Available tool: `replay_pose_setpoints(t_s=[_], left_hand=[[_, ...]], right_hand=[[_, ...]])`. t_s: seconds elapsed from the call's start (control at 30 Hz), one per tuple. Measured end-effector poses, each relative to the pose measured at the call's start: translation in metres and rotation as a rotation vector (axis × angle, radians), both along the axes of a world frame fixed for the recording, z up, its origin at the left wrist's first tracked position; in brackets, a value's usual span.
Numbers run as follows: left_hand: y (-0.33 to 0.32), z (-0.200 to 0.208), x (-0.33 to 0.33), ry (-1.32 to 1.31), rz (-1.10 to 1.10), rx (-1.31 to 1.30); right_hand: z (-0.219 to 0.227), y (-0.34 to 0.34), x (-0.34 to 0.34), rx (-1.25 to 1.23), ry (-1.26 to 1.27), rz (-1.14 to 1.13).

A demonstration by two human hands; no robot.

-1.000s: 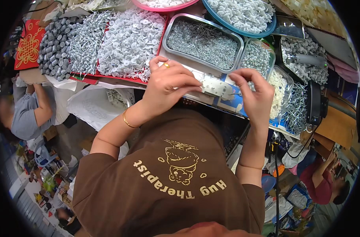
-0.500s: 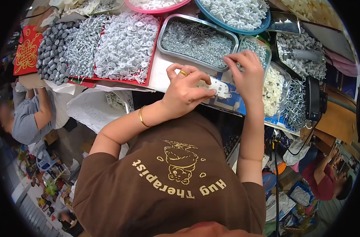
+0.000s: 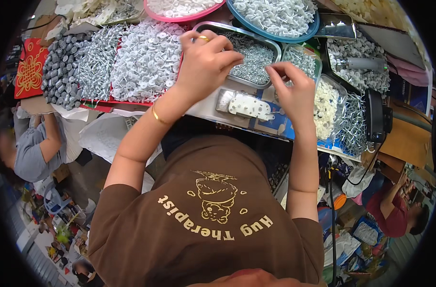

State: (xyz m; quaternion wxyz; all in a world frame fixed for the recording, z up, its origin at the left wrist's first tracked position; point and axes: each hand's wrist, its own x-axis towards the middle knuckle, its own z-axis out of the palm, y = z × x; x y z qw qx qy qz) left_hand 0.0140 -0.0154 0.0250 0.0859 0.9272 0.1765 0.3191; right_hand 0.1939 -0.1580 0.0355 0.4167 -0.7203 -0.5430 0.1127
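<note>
My left hand hovers over the left end of a metal tray of small silvery screws. Its thumb and forefinger meet in a pinch; whatever is between them is too small to make out. At the tray's lower right corner is my right hand, thumb and forefinger pinched close together, and I cannot make out anything in them. Between and below the hands lies a white plate-like part with holes and small metal bits, on a clear base. Neither hand touches it.
Loose white-headed nails, silvery screws and grey cylinders fill the left side. A pink basin and blue basin stand behind. To the right are cream pieces, metal hooks and an electric screwdriver.
My left hand has left the white part and risen up and leftward to the screw tray, uncovering the part. My right hand has stayed near the tray's corner, shifting slightly.
</note>
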Motion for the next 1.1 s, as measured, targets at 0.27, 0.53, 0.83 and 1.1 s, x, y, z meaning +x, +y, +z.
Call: replay_pose_setpoints(t_s=[0.27, 0.53, 0.83, 1.1], left_hand=[[0.007, -0.031, 0.009, 0.118, -0.093, -0.097], [-0.005, -0.001, -0.008, 0.011, -0.094, -0.224], [-0.031, 0.019, -0.019, 0.022, -0.131, -0.561], [-0.038, 0.014, -0.024, 0.009, -0.152, -0.615]], right_hand=[[0.004, -0.057, -0.036, -0.151, -0.173, -0.045], [0.024, -0.057, -0.042, -0.105, -0.211, -0.039], [0.006, -0.061, -0.061, 0.007, -0.214, 0.003], [0.004, -0.055, -0.053, -0.136, 0.082, 0.004]])
